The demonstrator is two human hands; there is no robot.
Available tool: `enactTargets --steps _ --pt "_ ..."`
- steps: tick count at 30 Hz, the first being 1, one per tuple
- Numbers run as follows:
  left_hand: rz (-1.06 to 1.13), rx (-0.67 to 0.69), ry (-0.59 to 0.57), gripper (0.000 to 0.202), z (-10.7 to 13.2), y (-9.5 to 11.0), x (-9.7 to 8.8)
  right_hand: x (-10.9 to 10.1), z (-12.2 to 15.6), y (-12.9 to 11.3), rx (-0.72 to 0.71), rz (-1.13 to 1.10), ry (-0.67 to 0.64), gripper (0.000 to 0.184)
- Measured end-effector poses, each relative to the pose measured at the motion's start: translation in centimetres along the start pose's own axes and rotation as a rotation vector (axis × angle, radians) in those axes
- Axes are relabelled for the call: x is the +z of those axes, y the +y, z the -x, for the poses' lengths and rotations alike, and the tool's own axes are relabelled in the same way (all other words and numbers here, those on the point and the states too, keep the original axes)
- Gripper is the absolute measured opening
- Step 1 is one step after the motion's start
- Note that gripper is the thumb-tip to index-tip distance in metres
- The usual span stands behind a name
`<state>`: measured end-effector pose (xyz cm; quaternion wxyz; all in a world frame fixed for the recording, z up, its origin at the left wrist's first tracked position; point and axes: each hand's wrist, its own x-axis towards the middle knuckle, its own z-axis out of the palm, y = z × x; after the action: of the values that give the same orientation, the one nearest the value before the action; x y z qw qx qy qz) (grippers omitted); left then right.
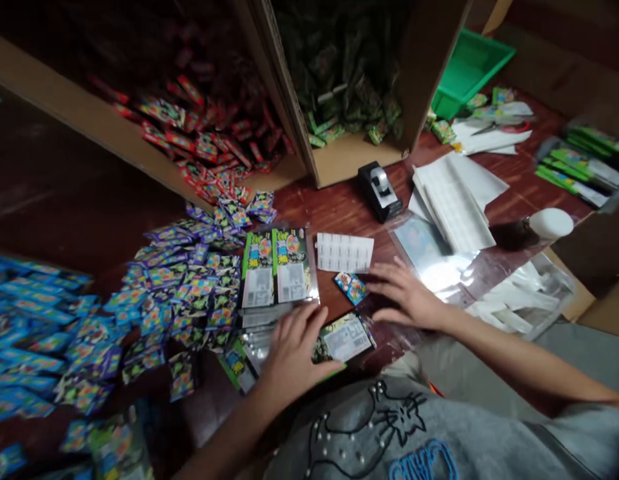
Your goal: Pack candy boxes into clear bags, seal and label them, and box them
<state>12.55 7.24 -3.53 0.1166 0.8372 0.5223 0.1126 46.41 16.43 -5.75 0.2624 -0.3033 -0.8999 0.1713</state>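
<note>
My left hand point(294, 350) lies spread over several dark printed packages with green edges, its thumb out to the right. Under and beside it shows one printed package point(346, 338) turned sideways. My right hand point(412, 293) hovers or rests with fingers apart, its fingertips close to a small blue packet point(351, 288); contact is hard to tell. Just above that packet is a white sheet of printed labels point(345, 253). Further left, two matching printed packages point(275, 267) lie side by side in clear plastic. Neither hand grips anything visible.
Purple packets point(204, 287) and blue packets point(29, 333) are heaped on the left. Cardboard boxes hold red packets point(209, 143) and green packets point(354, 113). A tape dispenser point(380, 192), white papers point(454, 200), a white-capped bottle point(549, 227) and a green bin point(472, 67) stand right.
</note>
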Motion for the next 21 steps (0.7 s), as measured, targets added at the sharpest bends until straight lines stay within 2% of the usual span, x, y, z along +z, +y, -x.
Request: enactTargets --steps 2,4,7,9,11,12,14,16,18,21 --pt "-0.067 0.019 0.102 0.077 -3.9 -4.5 -2.3 -2.5 -4.9 3.6 0.026 0.033 0.121 0.054" --pt "-0.132 -0.02 0.198 0.066 -9.2 -9.8 -4.3 -5.1 -11.3 8.3 0.055 0.114 0.183 0.06" --pt "-0.157 -0.14 0.26 0.076 -18.2 -16.6 -6.4 -7.8 -21.3 16.4 0.235 0.289 0.123 0.088" --pt "-0.156 -0.227 0.291 0.083 -23.5 -19.8 -7.6 -8.6 -27.2 21.1 0.445 0.41 0.078 0.111" --pt "-0.177 -0.32 0.324 0.094 -27.7 -21.9 -9.0 -8.7 -31.9 24.7 0.613 0.493 0.085 0.123" --pt "-0.196 -0.36 0.331 0.102 -29.4 -22.7 -9.6 -8.6 -33.8 26.2 0.648 0.513 0.112 0.125" --pt "-0.234 -0.419 0.315 0.12 -32.2 -23.9 -10.7 -8.1 -36.6 28.3 0.619 0.504 0.174 0.127" --pt "-0.247 -0.436 0.261 0.132 -34.2 -24.8 -11.0 -7.6 -38.3 29.8 0.519 0.469 0.205 0.125" --pt "-0.245 -0.43 0.213 0.128 -35.5 -25.4 -10.7 -7.0 -39.2 30.6 0.447 0.474 0.179 0.11" --pt "-0.251 -0.419 0.23 0.098 -36.1 -25.6 -9.4 -6.3 -39.3 30.5 0.44 0.563 0.125 0.077"
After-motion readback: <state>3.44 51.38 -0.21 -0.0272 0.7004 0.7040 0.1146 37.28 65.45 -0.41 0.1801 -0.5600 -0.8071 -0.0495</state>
